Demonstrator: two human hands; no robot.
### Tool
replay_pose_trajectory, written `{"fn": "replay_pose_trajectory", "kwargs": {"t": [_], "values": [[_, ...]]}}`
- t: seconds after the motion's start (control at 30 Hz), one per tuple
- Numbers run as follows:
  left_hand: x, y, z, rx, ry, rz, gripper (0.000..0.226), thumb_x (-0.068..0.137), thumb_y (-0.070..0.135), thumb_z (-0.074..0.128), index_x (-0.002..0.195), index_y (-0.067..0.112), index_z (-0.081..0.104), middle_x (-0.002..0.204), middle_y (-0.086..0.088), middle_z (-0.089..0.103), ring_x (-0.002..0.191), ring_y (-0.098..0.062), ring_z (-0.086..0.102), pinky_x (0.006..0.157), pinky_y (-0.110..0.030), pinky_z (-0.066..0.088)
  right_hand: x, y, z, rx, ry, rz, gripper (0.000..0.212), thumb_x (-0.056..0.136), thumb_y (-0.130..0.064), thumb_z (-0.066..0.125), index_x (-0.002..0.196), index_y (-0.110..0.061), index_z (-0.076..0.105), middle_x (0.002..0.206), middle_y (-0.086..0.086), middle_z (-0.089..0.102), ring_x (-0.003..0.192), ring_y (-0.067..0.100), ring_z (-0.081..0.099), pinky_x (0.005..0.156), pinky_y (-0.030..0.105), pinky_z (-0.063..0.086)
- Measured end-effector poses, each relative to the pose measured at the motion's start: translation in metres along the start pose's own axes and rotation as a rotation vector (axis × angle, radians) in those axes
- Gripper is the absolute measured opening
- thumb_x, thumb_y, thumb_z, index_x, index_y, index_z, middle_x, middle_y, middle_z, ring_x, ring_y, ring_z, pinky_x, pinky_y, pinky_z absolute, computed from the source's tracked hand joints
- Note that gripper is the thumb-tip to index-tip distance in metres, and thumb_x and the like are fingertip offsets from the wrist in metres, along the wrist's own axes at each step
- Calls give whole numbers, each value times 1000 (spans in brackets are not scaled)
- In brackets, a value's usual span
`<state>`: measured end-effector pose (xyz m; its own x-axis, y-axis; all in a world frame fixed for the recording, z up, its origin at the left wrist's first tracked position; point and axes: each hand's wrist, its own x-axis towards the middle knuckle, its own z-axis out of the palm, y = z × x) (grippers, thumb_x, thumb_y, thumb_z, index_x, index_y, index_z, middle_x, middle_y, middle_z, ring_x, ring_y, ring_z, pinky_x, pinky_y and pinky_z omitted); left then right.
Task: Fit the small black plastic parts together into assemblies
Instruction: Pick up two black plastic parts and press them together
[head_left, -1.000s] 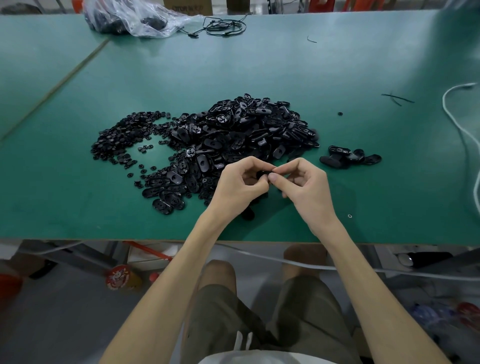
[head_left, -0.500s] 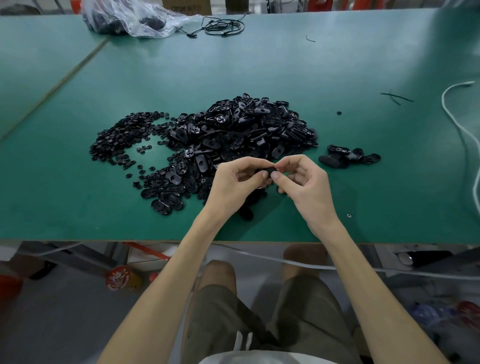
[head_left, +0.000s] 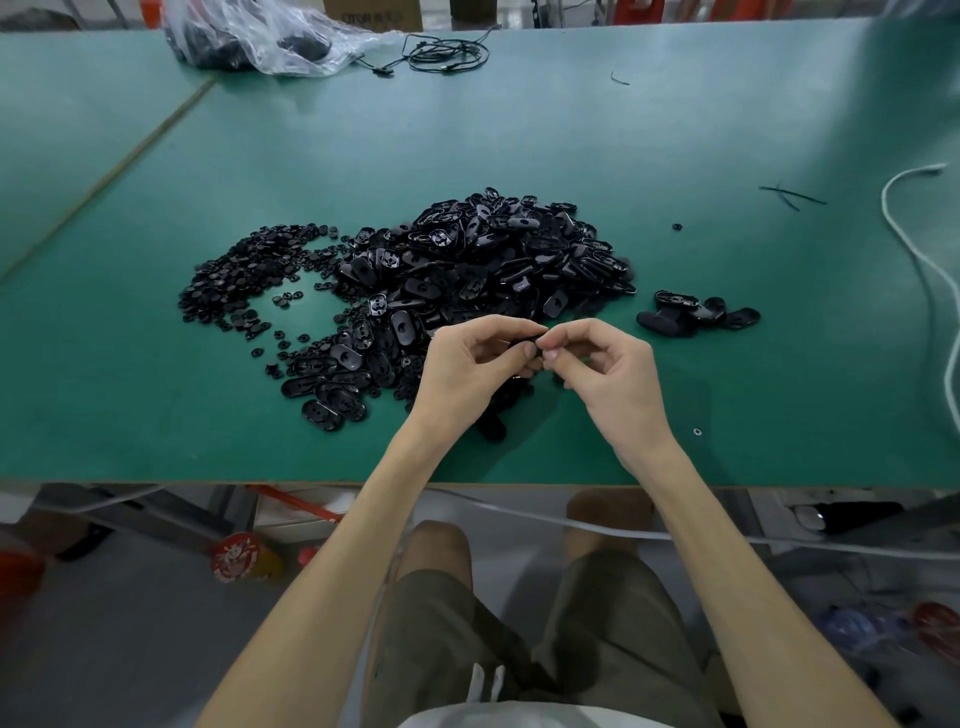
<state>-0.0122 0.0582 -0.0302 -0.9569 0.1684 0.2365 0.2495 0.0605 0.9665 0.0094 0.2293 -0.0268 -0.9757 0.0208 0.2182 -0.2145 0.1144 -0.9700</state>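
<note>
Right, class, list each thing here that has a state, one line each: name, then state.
black part: held between both hands, above the table.
left hand: pinching the black part.
right hand: pinching the same part.
oval parts: loose, heaped on the table.
round parts: loose, spread left of the heap.
set-aside pieces: grouped apart, right of the heap.

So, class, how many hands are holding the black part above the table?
2. The left hand pinches the black part from the left, the right hand from the right, fingertips meeting over the green table; the part is mostly hidden.
</note>
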Motion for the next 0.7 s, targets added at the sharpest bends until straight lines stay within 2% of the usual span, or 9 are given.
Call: {"fn": "replay_pose_trajectory", "kwargs": {"t": [0.17,0.37,0.53,0.7], "values": [[0,1,0,-35,-5,-13,22,94,-6,69,116,-3,74,101,-16,79,88,-23,77,83,-30,61,0,-1,0,2,18,-11,18,93,1,72,92,-17,77,85,-10,77,78,4,71,70,13,51],[0,2,-1,-16,-25,-12,23,95,-8,67,116,-4,74,104,-16,79,92,-25,78,87,-33,62,0,-1,0,-15,28,0,20,94,0,71,92,-19,77,88,-8,78,82,12,73,73,21,55],[-1,1,0,21,1,-11,22,95,-8,67,114,-2,76,100,-15,79,90,-32,77,88,-41,63,-1,-1,2,-24,19,3,19,95,0,70,94,-18,77,88,-5,78,81,12,74,72,21,55],[-1,0,-1,-4,4,-15,21,95,-5,69,112,4,77,99,-12,79,89,-31,77,85,-38,63,-2,-1,1,-32,22,12,19,96,-1,69,95,-18,78,91,-5,78,86,16,75,73,26,57]]}}
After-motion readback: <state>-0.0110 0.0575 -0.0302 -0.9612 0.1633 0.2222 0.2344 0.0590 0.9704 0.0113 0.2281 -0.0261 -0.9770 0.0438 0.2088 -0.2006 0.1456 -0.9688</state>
